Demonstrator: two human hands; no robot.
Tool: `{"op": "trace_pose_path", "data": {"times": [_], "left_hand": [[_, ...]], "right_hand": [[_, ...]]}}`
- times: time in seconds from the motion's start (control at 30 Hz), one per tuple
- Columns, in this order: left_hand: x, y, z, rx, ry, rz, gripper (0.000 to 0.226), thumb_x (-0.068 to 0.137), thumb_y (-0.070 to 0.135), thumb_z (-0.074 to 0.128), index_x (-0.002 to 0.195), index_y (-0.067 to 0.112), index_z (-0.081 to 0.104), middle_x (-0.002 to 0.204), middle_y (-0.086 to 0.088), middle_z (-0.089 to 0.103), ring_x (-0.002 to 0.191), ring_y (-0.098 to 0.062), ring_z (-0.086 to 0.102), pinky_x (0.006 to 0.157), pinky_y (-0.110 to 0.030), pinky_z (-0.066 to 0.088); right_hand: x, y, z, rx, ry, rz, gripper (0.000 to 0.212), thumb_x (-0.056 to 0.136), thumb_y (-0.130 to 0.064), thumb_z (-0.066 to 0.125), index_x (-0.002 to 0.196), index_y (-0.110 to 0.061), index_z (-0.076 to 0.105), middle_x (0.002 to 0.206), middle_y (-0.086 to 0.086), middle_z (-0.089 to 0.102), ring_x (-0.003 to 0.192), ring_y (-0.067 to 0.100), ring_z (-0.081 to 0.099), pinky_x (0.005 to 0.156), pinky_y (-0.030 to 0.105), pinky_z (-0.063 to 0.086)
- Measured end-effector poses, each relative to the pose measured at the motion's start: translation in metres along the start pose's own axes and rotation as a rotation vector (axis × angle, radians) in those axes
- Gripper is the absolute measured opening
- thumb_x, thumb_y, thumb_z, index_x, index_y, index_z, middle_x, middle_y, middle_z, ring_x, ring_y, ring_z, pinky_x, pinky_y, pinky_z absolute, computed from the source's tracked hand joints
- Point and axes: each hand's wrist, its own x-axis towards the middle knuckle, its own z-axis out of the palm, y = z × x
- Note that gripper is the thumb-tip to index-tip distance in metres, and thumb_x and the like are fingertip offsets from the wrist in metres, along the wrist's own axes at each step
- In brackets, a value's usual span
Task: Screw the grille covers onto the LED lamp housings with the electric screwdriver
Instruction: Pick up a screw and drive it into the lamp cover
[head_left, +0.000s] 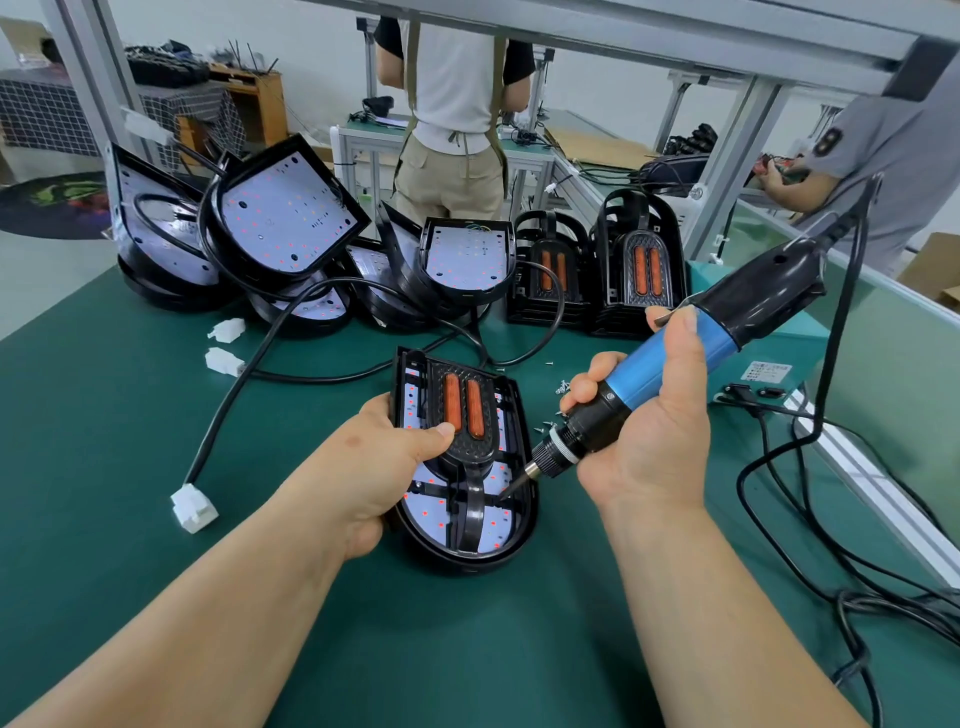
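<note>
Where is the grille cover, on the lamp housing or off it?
On it. The grille cover lies on the lamp housing; the left hand grips both, and the screwdriver bit touches a cover strut.

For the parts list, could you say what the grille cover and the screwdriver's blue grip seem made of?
Grille cover: probably moulded black plastic, with glossy ribs and a dimpled centre. Screwdriver's blue grip: smooth with a satin sheen, perhaps anodised metal or plastic; unclear.
</note>
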Motion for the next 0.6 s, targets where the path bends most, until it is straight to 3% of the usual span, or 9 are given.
{"op": "trace_pose_path", "data": {"times": [0.2,0.47,0.6], "left_hand": [[0.0008,-0.0007,-0.0001,0.0,0.005,0.004,0.02,0.093,0.009,0.067,0.108,0.021,0.059,0.102,-0.008,0.077,0.092,-0.029,0.074,0.084,-0.046,0.057],[-0.0011,0.0001,0.0003,0.01,0.002,-0.006,0.023,0.092,0.011,0.068,0.111,0.021,0.059,0.104,-0.008,0.076,0.097,-0.031,0.072,0.097,-0.053,0.052],[-0.0006,-0.0002,-0.0003,0.018,0.003,-0.006,0.023,0.091,0.012,0.069,0.111,0.021,0.06,0.103,-0.007,0.077,0.098,-0.031,0.072,0.097,-0.053,0.052]], "right_hand": [[-0.0011,-0.0009,0.0005,-0.002,-0.003,0.007,0.031,0.084,-0.051,0.065,0.099,-0.028,0.052,0.06,0.001,0.051,0.047,0.015,0.048,0.05,0.024,0.044],[-0.0016,-0.0027,0.0024,0.062,0.002,0.054,0.044,0.067,-0.055,0.071,0.093,-0.027,0.05,0.061,0.001,0.052,0.046,0.016,0.047,0.049,0.024,0.045],[-0.0008,-0.0024,0.0008,0.062,0.016,0.055,0.039,0.077,-0.054,0.069,0.098,-0.027,0.051,0.062,0.0,0.052,0.047,0.015,0.048,0.05,0.023,0.044]]}}
